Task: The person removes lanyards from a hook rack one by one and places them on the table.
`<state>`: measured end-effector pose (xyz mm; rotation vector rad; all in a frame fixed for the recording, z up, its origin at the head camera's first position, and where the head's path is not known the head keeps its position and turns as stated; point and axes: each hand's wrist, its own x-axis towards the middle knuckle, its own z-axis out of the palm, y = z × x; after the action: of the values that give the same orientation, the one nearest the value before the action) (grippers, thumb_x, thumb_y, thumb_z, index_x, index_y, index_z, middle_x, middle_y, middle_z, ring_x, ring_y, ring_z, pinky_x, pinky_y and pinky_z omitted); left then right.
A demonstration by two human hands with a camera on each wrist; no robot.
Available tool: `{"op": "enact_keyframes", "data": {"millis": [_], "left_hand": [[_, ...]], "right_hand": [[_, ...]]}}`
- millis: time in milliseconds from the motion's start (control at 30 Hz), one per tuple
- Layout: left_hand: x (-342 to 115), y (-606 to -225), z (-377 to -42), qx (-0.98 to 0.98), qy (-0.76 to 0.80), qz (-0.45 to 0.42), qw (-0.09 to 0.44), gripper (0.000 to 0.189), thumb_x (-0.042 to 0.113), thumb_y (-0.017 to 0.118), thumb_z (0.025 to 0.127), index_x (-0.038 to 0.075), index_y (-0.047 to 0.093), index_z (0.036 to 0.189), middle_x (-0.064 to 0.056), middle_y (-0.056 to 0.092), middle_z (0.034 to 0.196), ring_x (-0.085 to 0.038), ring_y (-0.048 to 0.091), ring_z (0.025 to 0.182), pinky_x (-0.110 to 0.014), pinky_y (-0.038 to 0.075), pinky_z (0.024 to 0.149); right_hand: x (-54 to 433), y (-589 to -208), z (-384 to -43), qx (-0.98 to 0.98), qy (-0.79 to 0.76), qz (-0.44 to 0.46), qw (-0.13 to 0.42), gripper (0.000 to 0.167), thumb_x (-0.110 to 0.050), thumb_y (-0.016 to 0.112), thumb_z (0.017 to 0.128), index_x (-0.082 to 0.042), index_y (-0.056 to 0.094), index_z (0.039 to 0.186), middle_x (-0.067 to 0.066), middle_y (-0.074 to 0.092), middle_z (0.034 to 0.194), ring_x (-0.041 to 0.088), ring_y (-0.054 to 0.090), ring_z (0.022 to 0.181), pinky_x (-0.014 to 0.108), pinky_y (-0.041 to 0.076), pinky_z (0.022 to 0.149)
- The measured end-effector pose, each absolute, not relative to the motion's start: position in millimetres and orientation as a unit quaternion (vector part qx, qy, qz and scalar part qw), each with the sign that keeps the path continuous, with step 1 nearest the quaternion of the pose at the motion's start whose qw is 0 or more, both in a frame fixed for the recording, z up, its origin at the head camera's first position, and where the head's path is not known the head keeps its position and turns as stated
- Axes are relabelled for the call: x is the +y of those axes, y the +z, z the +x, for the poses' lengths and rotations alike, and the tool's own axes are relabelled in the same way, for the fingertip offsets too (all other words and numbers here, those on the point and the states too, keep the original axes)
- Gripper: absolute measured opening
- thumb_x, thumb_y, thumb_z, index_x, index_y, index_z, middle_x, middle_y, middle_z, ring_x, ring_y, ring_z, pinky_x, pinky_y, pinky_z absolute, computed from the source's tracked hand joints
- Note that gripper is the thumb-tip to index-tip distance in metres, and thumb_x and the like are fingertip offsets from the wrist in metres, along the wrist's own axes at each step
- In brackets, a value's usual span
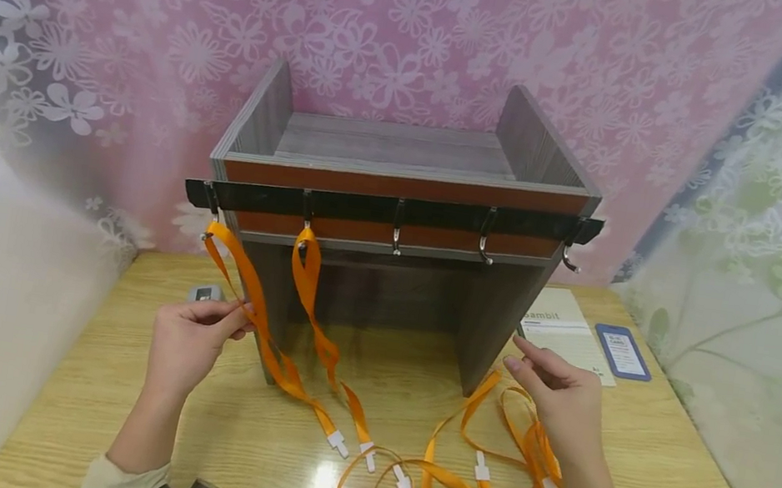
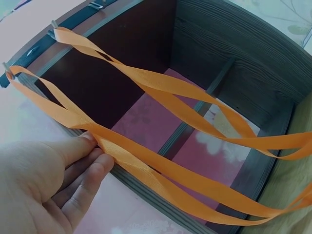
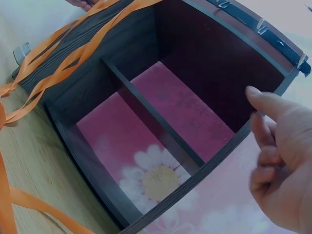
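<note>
- At the front of the wooden shelf (image 1: 397,150), a black rail (image 1: 358,208) is running across, carrying five metal hooks (image 1: 488,236).
- Left hand (image 1: 185,344) is pinching the first orange strap (image 2: 136,163) between thumb and fingers, a little below its loop; that loop is hanging on the leftmost hook.
- Second orange strap (image 2: 161,82) is hanging on the next hook, just beside the first, twisting on its way down.
- Both straps are trailing down and toward the middle, their white clips (image 1: 338,443) showing near each other in front of the shelf.
- Right hand (image 1: 565,401) is holding nothing, fingers loosely bent, thumb standing apart from the index finger, near the shelf's right side.
- More orange straps (image 1: 454,481) are lying in loose, overlapping coils on the counter (image 1: 77,416), front and right, with white clips among them.
- Notepad (image 1: 564,325) is lying right of the shelf, blue card holder (image 1: 623,352) just beside it.
- Small gray gadget (image 1: 205,293) is sitting behind the left hand.
- Pink floral backdrop (image 1: 422,38) is rising behind everything.
</note>
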<state>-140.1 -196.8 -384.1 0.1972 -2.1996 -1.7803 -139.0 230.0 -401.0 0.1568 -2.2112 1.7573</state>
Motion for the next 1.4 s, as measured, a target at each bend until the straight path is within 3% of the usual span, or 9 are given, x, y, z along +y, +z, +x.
{"op": "enact_keyframes", "data": {"millis": [133, 400, 633, 767, 867, 1000, 1167, 1267, 1400], "left_hand": [[-196.3, -384.7, -139.1, -0.764, -0.619, 0.061, 0.169, 0.02, 0.011, 0.077, 0.088, -0.008, 0.077, 0.096, 0.012, 0.073, 0.066, -0.007, 0.071, 0.063, -0.021, 0.06, 0.066], [-203.2, -384.6, -128.4, -0.779, -0.604, 0.063, 0.159, 0.023, 0.014, 0.076, 0.089, -0.006, 0.077, 0.102, 0.016, 0.074, 0.071, -0.004, 0.072, 0.066, -0.018, 0.059, 0.063], [-210.3, -379.9, -109.5, -0.793, -0.591, 0.056, 0.137, 0.022, 0.017, 0.077, 0.09, -0.003, 0.078, 0.101, 0.009, 0.076, 0.073, -0.01, 0.073, 0.07, -0.021, 0.06, 0.071], [-208.5, -376.3, -100.6, -0.773, -0.615, 0.051, 0.145, 0.019, 0.013, 0.078, 0.088, -0.003, 0.078, 0.099, 0.008, 0.077, 0.075, -0.012, 0.074, 0.07, -0.023, 0.061, 0.071], [-205.3, -371.3, -95.1, -0.716, -0.674, -0.009, 0.18, 0.012, -0.004, 0.076, 0.085, -0.009, 0.076, 0.095, 0.002, 0.078, 0.077, -0.014, 0.075, 0.07, -0.027, 0.062, 0.068], [-200.2, -362.4, -90.9, -0.659, -0.717, -0.089, 0.21, 0.014, -0.021, 0.071, 0.078, -0.013, 0.075, 0.09, -0.004, 0.078, 0.08, -0.016, 0.075, 0.068, -0.029, 0.062, 0.065], [-189.8, -349.5, -91.8, -0.708, -0.677, -0.059, 0.193, 0.011, -0.011, 0.076, 0.08, -0.006, 0.078, 0.09, 0.003, 0.078, 0.078, -0.013, 0.074, 0.065, -0.026, 0.062, 0.066], [-185.3, -342.1, -92.5, -0.736, -0.651, -0.056, 0.18, 0.008, -0.004, 0.077, 0.084, -0.006, 0.078, 0.091, 0.005, 0.078, 0.079, -0.012, 0.072, 0.066, -0.024, 0.061, 0.067], [-186.1, -333.7, -90.9, -0.749, -0.632, -0.043, 0.195, 0.007, -0.008, 0.073, 0.085, -0.011, 0.076, 0.09, 0.006, 0.076, 0.074, -0.01, 0.071, 0.063, -0.023, 0.061, 0.066]], "right_hand": [[227.1, -397.9, -145.1, -0.739, 0.648, -0.034, 0.179, 0.033, -0.009, 0.079, 0.086, 0.001, 0.073, 0.117, -0.015, 0.076, 0.084, -0.001, 0.065, 0.073, 0.011, 0.056, 0.069], [218.6, -393.7, -159.9, -0.725, 0.66, -0.079, 0.18, 0.037, -0.017, 0.084, 0.083, -0.007, 0.075, 0.118, -0.014, 0.076, 0.088, 0.001, 0.062, 0.069, 0.011, 0.051, 0.06], [212.4, -392.9, -173.6, -0.731, 0.652, -0.087, 0.179, 0.034, -0.022, 0.085, 0.082, -0.008, 0.078, 0.111, -0.01, 0.058, 0.065, 0.006, 0.044, 0.059, 0.02, 0.034, 0.048], [212.0, -391.4, -176.1, -0.732, 0.653, -0.09, 0.172, 0.035, -0.023, 0.085, 0.082, -0.007, 0.078, 0.112, -0.013, 0.066, 0.071, 0.006, 0.055, 0.075, 0.013, 0.047, 0.061], [210.6, -390.1, -176.9, -0.724, 0.662, -0.085, 0.177, 0.034, -0.022, 0.085, 0.082, -0.004, 0.077, 0.111, -0.014, 0.07, 0.075, 0.007, 0.059, 0.088, 0.011, 0.053, 0.074], [209.0, -390.4, -178.4, -0.707, 0.674, -0.074, 0.2, 0.03, -0.016, 0.084, 0.082, 0.0, 0.078, 0.107, -0.015, 0.073, 0.078, 0.005, 0.061, 0.087, 0.012, 0.054, 0.075], [209.1, -392.3, -179.2, -0.685, 0.689, -0.069, 0.226, 0.024, -0.009, 0.083, 0.082, 0.001, 0.078, 0.104, -0.016, 0.077, 0.087, 0.002, 0.068, 0.088, 0.011, 0.056, 0.077], [210.3, -393.1, -179.5, -0.679, 0.693, -0.069, 0.233, 0.023, -0.008, 0.083, 0.082, 0.002, 0.078, 0.103, -0.015, 0.077, 0.086, 0.002, 0.069, 0.091, 0.011, 0.056, 0.079], [211.9, -393.2, -180.0, -0.683, 0.692, -0.067, 0.225, 0.027, -0.011, 0.082, 0.083, 0.003, 0.077, 0.106, -0.016, 0.077, 0.088, 0.003, 0.069, 0.095, 0.011, 0.055, 0.081]]}}
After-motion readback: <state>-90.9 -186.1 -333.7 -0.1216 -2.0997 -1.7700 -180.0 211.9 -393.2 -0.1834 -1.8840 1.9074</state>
